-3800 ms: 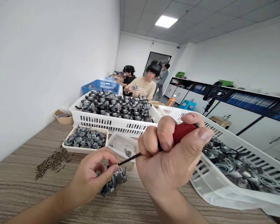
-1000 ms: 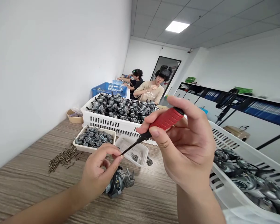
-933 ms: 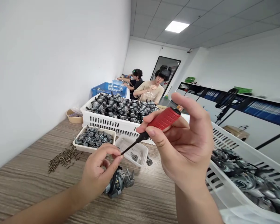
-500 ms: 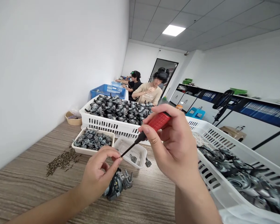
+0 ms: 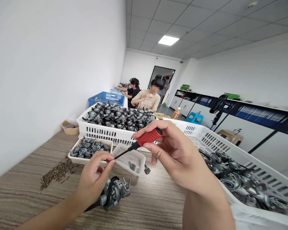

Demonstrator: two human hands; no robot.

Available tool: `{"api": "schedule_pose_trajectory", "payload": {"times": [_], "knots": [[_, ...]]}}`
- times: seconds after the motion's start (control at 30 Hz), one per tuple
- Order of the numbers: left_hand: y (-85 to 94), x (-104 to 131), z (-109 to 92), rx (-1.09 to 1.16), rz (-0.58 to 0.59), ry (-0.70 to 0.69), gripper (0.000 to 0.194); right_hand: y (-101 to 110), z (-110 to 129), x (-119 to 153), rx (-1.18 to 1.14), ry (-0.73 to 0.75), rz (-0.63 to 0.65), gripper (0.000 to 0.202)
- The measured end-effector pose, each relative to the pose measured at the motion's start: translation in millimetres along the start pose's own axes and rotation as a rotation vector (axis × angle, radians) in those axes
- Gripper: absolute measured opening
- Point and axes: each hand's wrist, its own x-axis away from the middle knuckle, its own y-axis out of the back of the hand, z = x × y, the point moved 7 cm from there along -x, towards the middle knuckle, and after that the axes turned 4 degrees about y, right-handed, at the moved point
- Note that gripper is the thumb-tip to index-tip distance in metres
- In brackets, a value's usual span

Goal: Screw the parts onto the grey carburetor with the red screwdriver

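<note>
Clamped in the right grip: a red-handled screwdriver, slanting downward. Pinched at its tip by the left grip, presumably to steady it. Just below, on the table: a carburettor-like assembly, grey metal, black-hosed, brass-flecked. Farther left: loose brass pins, likely spread for easy picking.

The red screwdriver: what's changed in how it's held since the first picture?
The right hand has opened from a fist around the red screwdriver to a fingertip grip, baring more handle. The left hand still pinches at its tip, and the metal part stays on the table.
</note>
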Motion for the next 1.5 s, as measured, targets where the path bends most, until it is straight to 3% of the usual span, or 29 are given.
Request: {"api": "schedule_pose_trajectory", "payload": {"times": [0.23, 0.37, 0.53, 0.67, 0.77, 0.97, 1.33, 1.5], "knots": [[-6.5, 1.0, -19.2, 0.008, 0.069, -0.155, 0.019, 2.7, 9.8, 4.7, 0.212, 0.002, -0.128, 0.034], [-7.7, 0.2, -28.3, 0.01, 0.062, -0.195, 0.018, 3.5, 3.8, 11.0, 0.293, 0.033, -0.238, 0.032], [-7.3, 2.9, -36.3, 0.031, 0.072, -0.213, 0.018, 5.6, -24.4, 44.4, 0.134, 0.051, -0.466, 0.036], [-8.8, 4.4, -42.1, 0.062, 0.107, -0.239, 0.018, 6.2, -61.0, 76.3, -0.039, -0.067, -0.662, 0.038], [-10.8, 3.3, -42.0, 0.064, 0.129, -0.245, 0.015, 2.5, -84.0, 86.6, -0.174, -0.102, -0.73, 0.039], [-13.9, 3.7, -33.4, 0.018, 0.163, -0.165, 0.013, -15.1, -103.7, 93.1, -0.364, -0.15, -0.666, 0.03], [-25.3, 13.4, -15.3, -0.089, 0.252, -0.118, 0.011, -41.7, -99.4, 97.3, -0.272, -0.18, -0.499, 0.037], [-26.5, 18.2, -13.8, -0.146, 0.297, -0.136, 0.01, -43.6, -92.9, 98.8, -0.186, -0.148, -0.5, 0.038]]}}
